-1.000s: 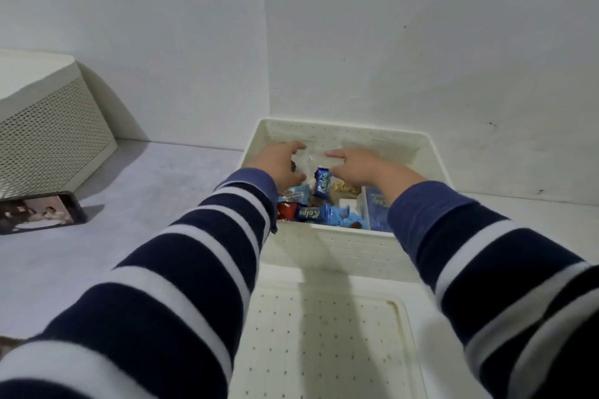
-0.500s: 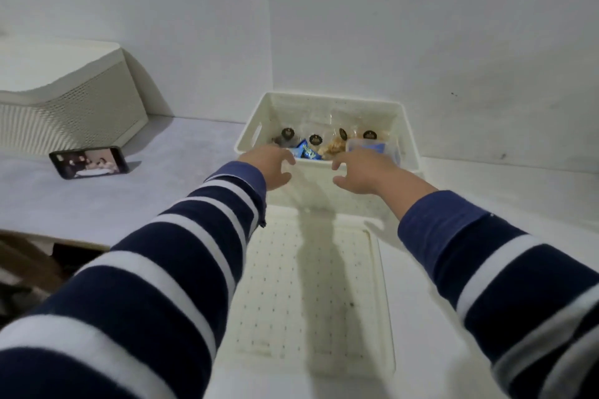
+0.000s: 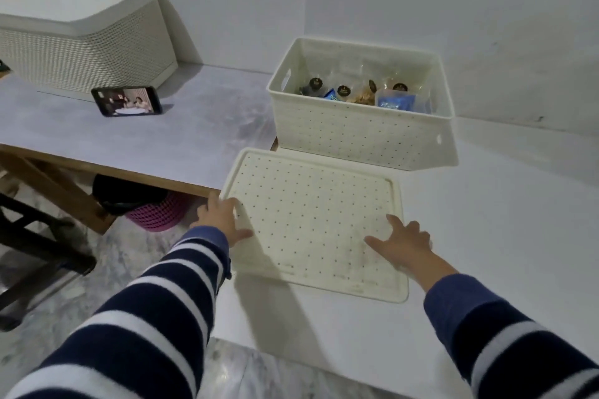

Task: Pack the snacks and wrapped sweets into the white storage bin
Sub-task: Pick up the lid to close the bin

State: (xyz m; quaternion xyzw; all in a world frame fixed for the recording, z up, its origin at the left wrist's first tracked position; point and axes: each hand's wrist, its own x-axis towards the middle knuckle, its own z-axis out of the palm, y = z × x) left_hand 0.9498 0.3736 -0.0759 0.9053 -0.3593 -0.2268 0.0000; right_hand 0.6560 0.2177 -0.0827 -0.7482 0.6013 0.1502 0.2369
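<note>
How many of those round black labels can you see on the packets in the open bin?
4, in a row inside the white storage bin: far left, left of centre, right of centre, far right. More may lie hidden underneath.

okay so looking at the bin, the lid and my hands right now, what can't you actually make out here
Head view only:
- Lower layers of snacks in the white bin: hidden by its front wall.
- Snack packets: labels too small to read.
- Underside of the lid: faces down.
- Left hand and right hand: fingertip contact with the lid unclear.
- Phone screen: too small.
</note>
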